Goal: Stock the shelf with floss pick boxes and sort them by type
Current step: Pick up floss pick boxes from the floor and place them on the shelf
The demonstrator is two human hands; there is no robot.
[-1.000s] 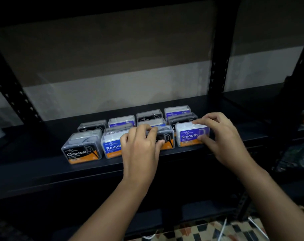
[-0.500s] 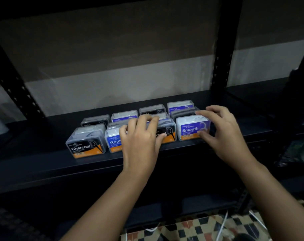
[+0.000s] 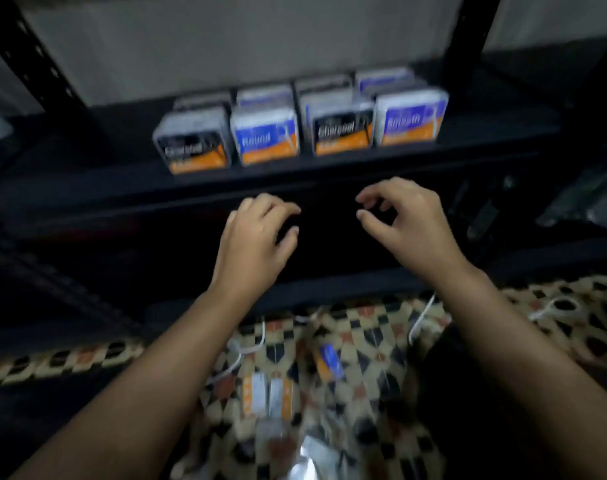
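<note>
Several floss pick boxes stand in rows on the black shelf (image 3: pixel 87 188). The front row reads, left to right: a Charcoal box (image 3: pixel 193 142), a Round box (image 3: pixel 265 133), a second Charcoal box (image 3: pixel 342 129) and a Smooth box (image 3: pixel 411 117). More boxes stand behind them. My left hand (image 3: pixel 257 244) and my right hand (image 3: pixel 406 226) hover below the shelf's front edge, fingers loosely curled, holding nothing. On the patterned floor lie more boxes: a blue one (image 3: pixel 330 362) and two orange-edged ones (image 3: pixel 269 398).
Black shelf uprights (image 3: pixel 468 32) rise at the left and right. White cords (image 3: pixel 421 317) and a shiny plastic wrapper (image 3: pixel 316 459) lie on the floor. A dark bag (image 3: pixel 586 199) sits on the neighbouring shelf at right.
Both hands have let go of the front-row boxes and dropped below the shelf edge. The camera has tilted down, so the floor and its loose boxes now show.
</note>
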